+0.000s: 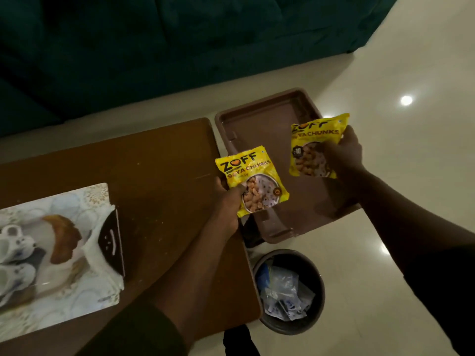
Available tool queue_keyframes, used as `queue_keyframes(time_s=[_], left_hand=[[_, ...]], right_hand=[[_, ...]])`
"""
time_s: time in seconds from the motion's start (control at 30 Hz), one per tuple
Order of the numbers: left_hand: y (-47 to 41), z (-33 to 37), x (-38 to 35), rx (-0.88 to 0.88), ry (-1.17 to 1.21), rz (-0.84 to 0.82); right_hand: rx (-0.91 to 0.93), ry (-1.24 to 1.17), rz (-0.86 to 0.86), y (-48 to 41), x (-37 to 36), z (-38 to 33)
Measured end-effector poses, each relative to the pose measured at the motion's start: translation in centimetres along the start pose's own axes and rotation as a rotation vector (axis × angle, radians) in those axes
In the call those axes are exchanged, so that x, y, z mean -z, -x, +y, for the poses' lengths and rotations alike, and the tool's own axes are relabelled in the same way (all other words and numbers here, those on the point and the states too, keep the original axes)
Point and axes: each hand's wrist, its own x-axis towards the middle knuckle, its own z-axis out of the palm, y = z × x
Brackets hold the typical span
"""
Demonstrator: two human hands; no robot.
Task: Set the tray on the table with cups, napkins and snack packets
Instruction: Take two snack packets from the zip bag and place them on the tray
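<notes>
A brown plastic tray (259,119) lies to the right of the wooden table (159,165), beyond its edge. My left hand (227,201) grips a yellow snack packet (250,178) by its lower left corner, over the tray's near left side. My right hand (343,152) holds a second yellow snack packet (314,142) by its right side, above the tray's right part. A patterned white tray (84,283) on the table's left carries white cups (15,249) and a black napkin holder (111,242).
A dark round waste bin (289,291) with plastic wrappers stands on the pale tiled floor (398,73) below the brown tray. A dark green sofa (154,47) runs along the far side.
</notes>
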Motion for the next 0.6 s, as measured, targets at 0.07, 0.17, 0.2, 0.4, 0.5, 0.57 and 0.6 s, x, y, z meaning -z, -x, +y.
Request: queue_keyframes(time_s=[0.07, 0.17, 0.2, 0.4, 0.5, 0.57, 0.6], left_hand=[[0.5, 0.4, 2.1, 0.04, 0.019, 0.001], [0.9, 2.4, 5.6, 0.024, 0.11, -0.069], [1.0, 3.3, 7.1, 0.019, 0.144, -0.091], [2.8, 8.9, 19.0, -0.149, 0.269, -0.097], [3.9, 11.3, 26.7, -0.244, 0.306, -0.101], [4.3, 12.9, 32.5, -0.301, 0.319, -0.064], [4.6, 13.6, 35.6, -0.326, 0.316, -0.032]], right_hand=[[0.027, 0.046, 0.084, 0.9, -1.1, -1.5], [0.053, 0.022, 0.141, 2.8, -3.7, -4.9], [0.083, 0.018, 0.136, 3.6, -4.9, -6.1], [0.353, -0.132, -0.082, 11.1, -13.7, -13.4], [0.377, -0.143, -0.114, 15.1, -19.3, -17.1], [0.373, -0.099, -0.134, 17.9, -23.3, -18.9], [0.388, -0.078, -0.154, 19.4, -25.2, -19.7]])
